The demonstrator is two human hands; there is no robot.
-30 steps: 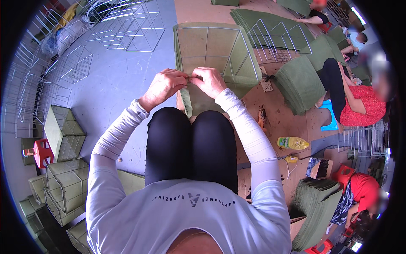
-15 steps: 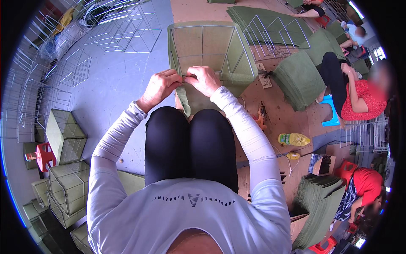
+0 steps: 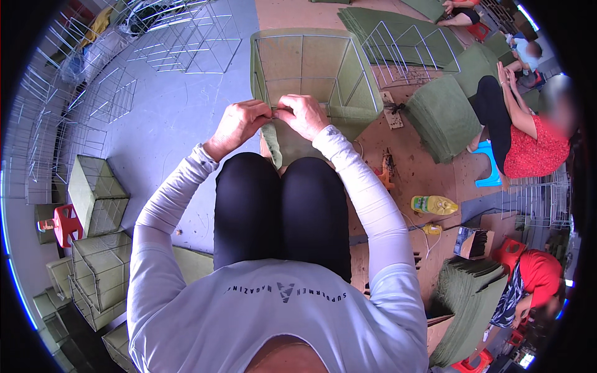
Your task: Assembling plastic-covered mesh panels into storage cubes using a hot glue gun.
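Note:
In front of my knees stands a box-shaped wire frame [image 3: 303, 62] lined with green fabric [image 3: 357, 123], its open side facing up. At its near left corner my left hand [image 3: 241, 123] and my right hand [image 3: 302, 116] meet, fingertips almost touching. Both are closed in a pinch on the fabric's edge by the wire rim. Any smaller piece between the fingertips is hidden. Below my hands a loose flap of the fabric [image 3: 272, 144] hangs toward my knees.
Bare wire frames [image 3: 193, 46] lie at the far left. Finished-looking green boxes [image 3: 99, 193] stand left. To the right are a stack of green sheets [image 3: 438, 118], a yellow bottle [image 3: 434, 205] and a seated co-worker in red [image 3: 535, 149].
My hands stay pinched at the box's corner, hardly moving. The whole view has shifted slightly. The co-worker on the right has raised their hands.

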